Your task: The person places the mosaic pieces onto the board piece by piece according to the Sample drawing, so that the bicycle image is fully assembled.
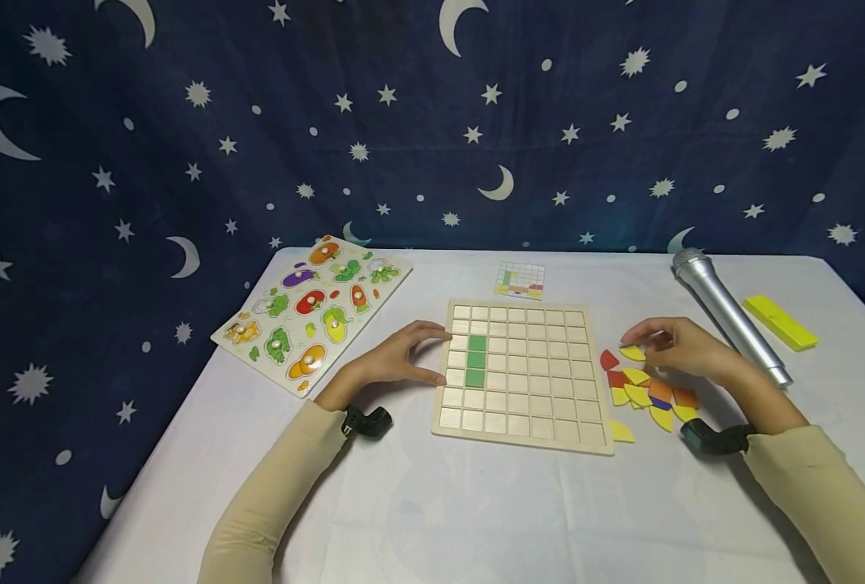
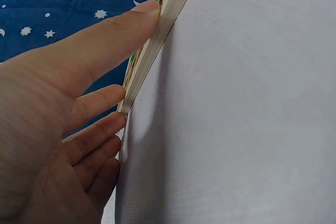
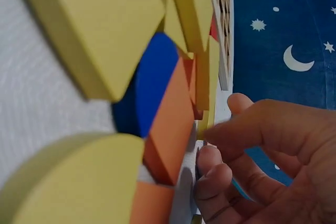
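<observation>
A wooden grid board (image 1: 523, 448) lies in the middle of the table, with several green squares (image 1: 477, 361) in one column. My left hand (image 1: 396, 357) touches the board's left edge with the thumb and fingertips, fingers fairly straight; the left wrist view shows the thumb (image 2: 121, 38) against the wooden side. Right of the board, my right hand (image 1: 683, 349) pinches a yellow curved piece (image 1: 632, 353) between thumb and forefinger, above a loose pile. The pile has yellow, red, orange and blue pieces (image 1: 661, 389). In the right wrist view, the fingers partly hide the contact.
A small pattern card (image 1: 520, 280) lies behind the board. A vegetable puzzle (image 1: 311, 316) is at the back left. A silver microphone (image 1: 731, 316) and a yellow block (image 1: 780, 322) lie at the right. A starry curtain (image 1: 403, 122) hangs behind the table.
</observation>
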{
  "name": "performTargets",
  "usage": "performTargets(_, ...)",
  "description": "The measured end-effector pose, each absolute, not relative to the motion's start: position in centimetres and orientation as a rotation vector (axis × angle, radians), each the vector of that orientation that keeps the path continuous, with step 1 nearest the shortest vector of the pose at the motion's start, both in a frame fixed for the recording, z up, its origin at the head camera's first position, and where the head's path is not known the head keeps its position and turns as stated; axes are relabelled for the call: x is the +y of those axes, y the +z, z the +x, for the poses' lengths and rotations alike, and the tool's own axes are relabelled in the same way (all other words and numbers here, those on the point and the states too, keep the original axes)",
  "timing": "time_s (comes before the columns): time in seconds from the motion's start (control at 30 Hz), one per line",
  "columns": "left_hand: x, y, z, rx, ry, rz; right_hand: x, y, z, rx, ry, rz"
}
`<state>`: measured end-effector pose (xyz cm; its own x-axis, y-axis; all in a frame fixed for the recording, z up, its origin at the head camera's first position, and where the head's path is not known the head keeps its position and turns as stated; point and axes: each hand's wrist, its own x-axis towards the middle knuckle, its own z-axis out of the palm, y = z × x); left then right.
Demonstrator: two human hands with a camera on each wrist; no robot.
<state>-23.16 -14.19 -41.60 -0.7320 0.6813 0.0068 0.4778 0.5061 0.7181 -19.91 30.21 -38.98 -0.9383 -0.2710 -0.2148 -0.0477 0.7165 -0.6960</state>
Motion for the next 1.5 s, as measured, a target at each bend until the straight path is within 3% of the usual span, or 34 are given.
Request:
performTargets(0.73,-14.23,-41.71,-23.24,2.474,1.055,0.974,30.07,-39.22,-20.02,2.684,-1.020,-0.304)
performTargets(1.13,-14.25,-41.64,-23.17,2.476,1.064,0.981,29.96,-39.23,-20.25,2.659,-1.022,-0.469)
performTargets(1.5,-14.20,-41.54,-23.04,2.469,1.079,0.975,29.75,-38.94,-20.42,2.676,-0.952,-0.356)
